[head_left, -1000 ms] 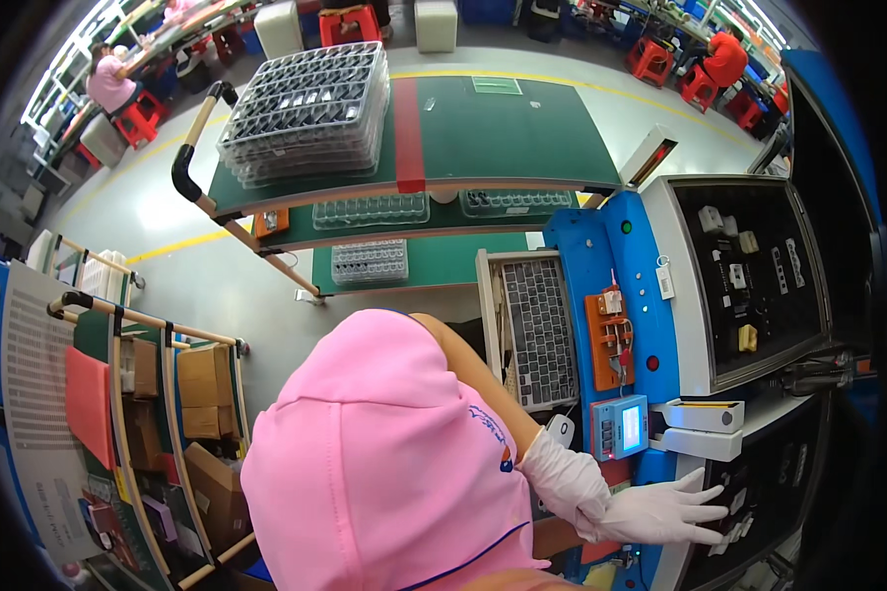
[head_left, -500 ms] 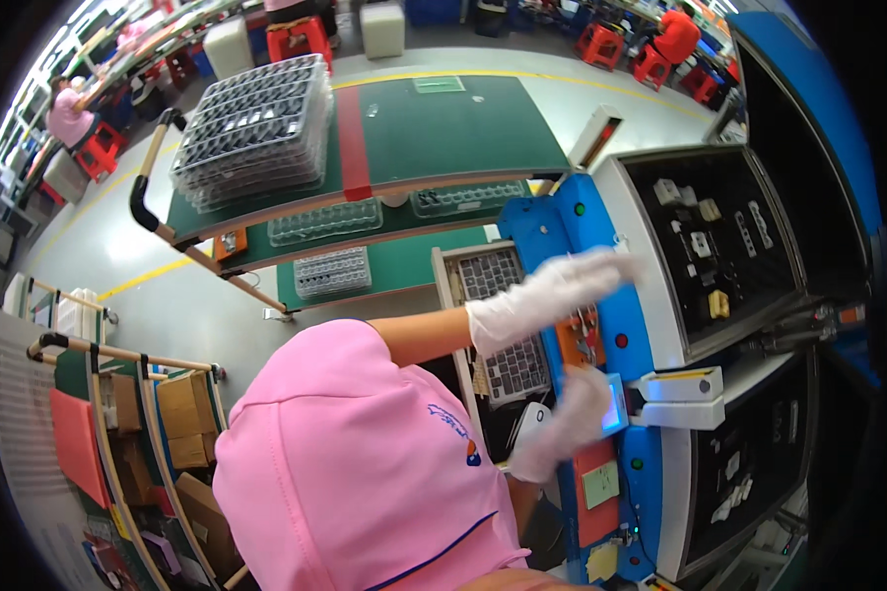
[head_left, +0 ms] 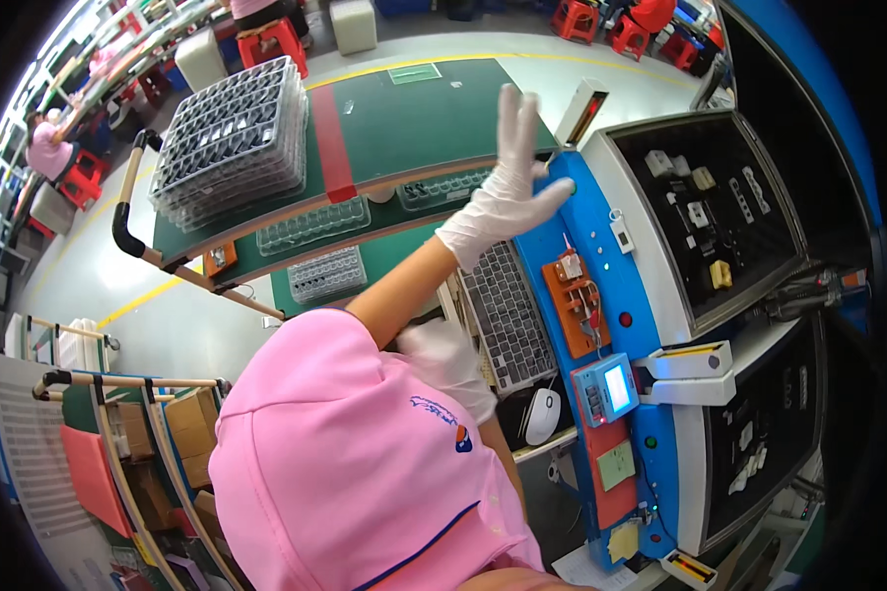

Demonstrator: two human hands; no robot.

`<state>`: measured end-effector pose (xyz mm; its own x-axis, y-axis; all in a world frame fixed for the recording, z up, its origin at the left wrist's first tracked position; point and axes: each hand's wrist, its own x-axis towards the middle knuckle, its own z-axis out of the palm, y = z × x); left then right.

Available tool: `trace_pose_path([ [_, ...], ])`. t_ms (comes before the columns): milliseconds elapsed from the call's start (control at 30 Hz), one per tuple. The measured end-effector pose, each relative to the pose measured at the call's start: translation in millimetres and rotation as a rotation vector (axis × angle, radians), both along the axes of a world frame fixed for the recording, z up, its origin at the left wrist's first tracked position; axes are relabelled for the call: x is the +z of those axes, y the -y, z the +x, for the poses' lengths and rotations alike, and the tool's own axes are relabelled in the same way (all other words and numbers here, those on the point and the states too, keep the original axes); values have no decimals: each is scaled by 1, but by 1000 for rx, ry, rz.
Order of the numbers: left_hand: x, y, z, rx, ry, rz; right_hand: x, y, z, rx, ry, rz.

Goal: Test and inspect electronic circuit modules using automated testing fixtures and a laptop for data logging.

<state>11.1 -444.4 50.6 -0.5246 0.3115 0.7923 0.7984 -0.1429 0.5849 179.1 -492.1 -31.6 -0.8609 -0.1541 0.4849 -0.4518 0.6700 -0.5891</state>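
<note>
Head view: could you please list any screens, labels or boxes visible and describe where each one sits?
Small screen: glowing pale rectangle in a blue housing, on the blue panel.
Sticky notes: green and yellow squares lower on that panel.
Cardboard boxes: brown, on the shelf rack at left.

Small lit screen (head_left: 618, 385), blue panel (head_left: 581, 236)

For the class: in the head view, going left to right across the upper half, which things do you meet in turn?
Stack of grey trays → red strip on the green table → gloved hand → blue panel → dark machine window.
</note>
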Motion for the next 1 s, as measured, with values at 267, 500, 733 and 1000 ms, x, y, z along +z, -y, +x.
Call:
trace_pose_path([
  [267, -129, 162, -54, 35, 291, -705, -69, -63, 39, -692, 242, -544],
  [500, -226, 261, -90, 1052, -277, -775, -113, -24, 25, -586, 400, -441],
  [733, -235, 288, -95, 915, -78, -1492, -128, -26, 36, -450, 172, -329],
  [1000, -94, 307, 25, 338, -28, -1284, -143, -35, 34, -448, 94, -177],
])
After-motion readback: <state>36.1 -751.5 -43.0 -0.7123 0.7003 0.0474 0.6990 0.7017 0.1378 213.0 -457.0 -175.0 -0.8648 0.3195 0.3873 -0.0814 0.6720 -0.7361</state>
